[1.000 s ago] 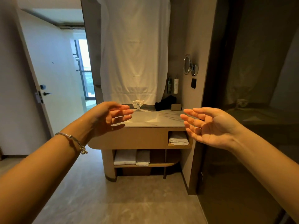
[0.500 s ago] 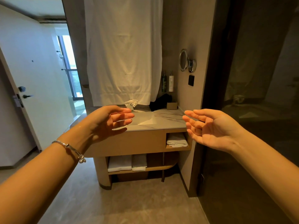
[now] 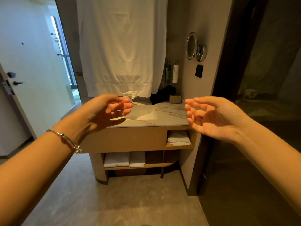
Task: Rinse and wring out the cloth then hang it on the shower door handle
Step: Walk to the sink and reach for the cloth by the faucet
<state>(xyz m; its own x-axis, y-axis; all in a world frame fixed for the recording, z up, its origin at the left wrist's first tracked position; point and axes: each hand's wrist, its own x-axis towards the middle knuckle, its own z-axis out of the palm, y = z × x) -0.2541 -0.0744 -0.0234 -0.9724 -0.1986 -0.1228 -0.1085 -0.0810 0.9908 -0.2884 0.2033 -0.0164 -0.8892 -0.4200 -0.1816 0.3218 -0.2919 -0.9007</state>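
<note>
You've stepped closer to the counter (image 3: pixel 171 115); both hands, left hand (image 3: pixel 104 111) and right hand (image 3: pixel 215 118), spread empty. The cloth (image 3: pixel 130 94) sits at the counter's back edge — reach over the basin, grasp it whole.

the left hand (image 3: pixel 104 111) covers part of the sink (image 3: pixel 143 113) and the bottom of the tap (image 3: pixel 130 99); the small white cloth (image 3: pixel 130 94) is bunched on the tap, too small to see well; both arms run off the bottom edge; the white sheet (image 3: pixel 122 46) is cut off at the top.
</note>
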